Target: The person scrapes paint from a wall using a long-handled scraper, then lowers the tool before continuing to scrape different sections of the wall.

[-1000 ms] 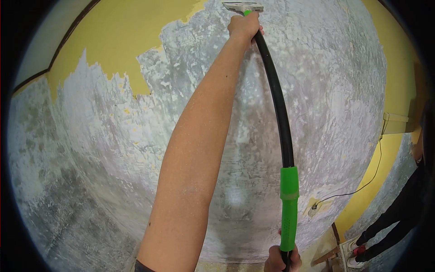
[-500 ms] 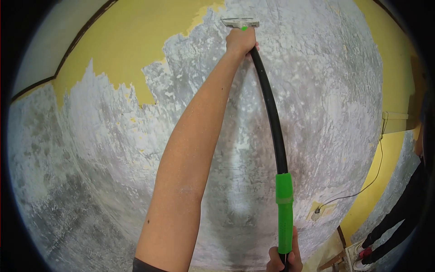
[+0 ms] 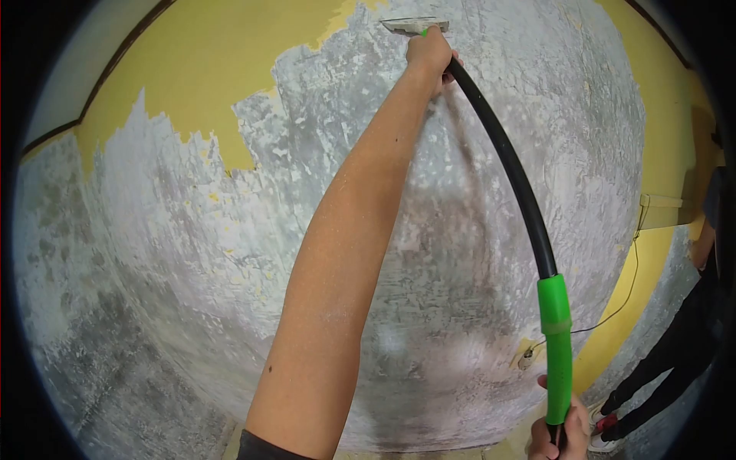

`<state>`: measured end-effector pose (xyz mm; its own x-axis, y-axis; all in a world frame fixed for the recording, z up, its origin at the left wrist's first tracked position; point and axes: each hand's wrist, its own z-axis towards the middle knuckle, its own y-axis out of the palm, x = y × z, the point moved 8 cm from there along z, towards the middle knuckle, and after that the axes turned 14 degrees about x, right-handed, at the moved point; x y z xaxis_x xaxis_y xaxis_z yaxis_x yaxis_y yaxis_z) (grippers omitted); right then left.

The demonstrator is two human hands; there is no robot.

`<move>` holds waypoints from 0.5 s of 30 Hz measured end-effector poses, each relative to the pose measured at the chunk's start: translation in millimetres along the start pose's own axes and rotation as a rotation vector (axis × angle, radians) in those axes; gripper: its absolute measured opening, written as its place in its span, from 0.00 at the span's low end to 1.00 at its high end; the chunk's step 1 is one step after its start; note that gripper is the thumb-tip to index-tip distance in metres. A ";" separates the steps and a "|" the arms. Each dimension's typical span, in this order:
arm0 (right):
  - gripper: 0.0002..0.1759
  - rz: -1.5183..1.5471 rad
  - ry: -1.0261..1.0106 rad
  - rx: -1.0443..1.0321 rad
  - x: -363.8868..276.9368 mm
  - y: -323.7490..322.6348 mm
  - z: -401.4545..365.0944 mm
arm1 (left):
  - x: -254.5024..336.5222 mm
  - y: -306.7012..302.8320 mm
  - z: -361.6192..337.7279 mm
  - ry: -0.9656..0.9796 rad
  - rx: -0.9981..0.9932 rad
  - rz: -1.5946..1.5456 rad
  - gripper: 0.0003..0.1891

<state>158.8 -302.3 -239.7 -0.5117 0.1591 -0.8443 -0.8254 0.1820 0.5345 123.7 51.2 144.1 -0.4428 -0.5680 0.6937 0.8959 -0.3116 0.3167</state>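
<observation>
A long-handled wall scraper has its wide metal blade against the upper part of the wall, which is grey and patchy. My left hand, at the end of my outstretched arm, is wrapped round the scraper just below the blade. From there the black handle curves down to the right into a green sleeve. Around the handle's lower end, just under the sleeve, my right hand is closed. Part of that hand is cut off by the bottom edge.
Yellow paint with a ragged edge remains at upper left. An electrical outlet with a cord sits low on the right of the wall. Another person in dark trousers stands at the far right, near a small ledge.
The blade has shifted right and slightly up in view with my left hand. The handle's lower end and my right hand have swung right, so the handle slants more.
</observation>
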 end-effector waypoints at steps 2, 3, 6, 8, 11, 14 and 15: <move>0.36 -0.077 -0.044 0.053 -12.5 7.2 -10.4 | -0.4 5.2 1.0 -0.022 -0.024 -0.050 0.15; 0.36 -0.101 -0.061 0.069 -15.6 11.2 -15.3 | 1.3 8.5 1.7 -0.027 -0.044 -0.064 0.14; 0.35 -0.144 -0.103 0.096 -24.9 22.4 -25.8 | 6.8 19.6 8.5 -0.023 -0.103 -0.070 0.12; 0.34 -0.169 -0.133 0.121 -29.9 24.9 -29.0 | 11.3 22.1 9.9 -0.012 -0.071 -0.076 0.12; 0.33 -0.233 -0.152 0.190 -32.1 20.0 -33.6 | 11.9 27.4 8.2 -0.042 -0.105 -0.072 0.12; 0.31 -0.282 -0.148 0.229 -29.0 13.7 -32.4 | -0.2 22.7 7.3 -0.117 -0.112 -0.152 0.11; 0.31 -0.285 -0.151 0.231 -30.0 14.4 -33.4 | -1.3 21.5 9.0 -0.109 -0.104 -0.159 0.11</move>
<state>154.3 -336.9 -208.0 -0.2150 0.2084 -0.9541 -0.8450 0.4501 0.2887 143.8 52.1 155.8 -0.5670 -0.4213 0.7078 0.8038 -0.4707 0.3637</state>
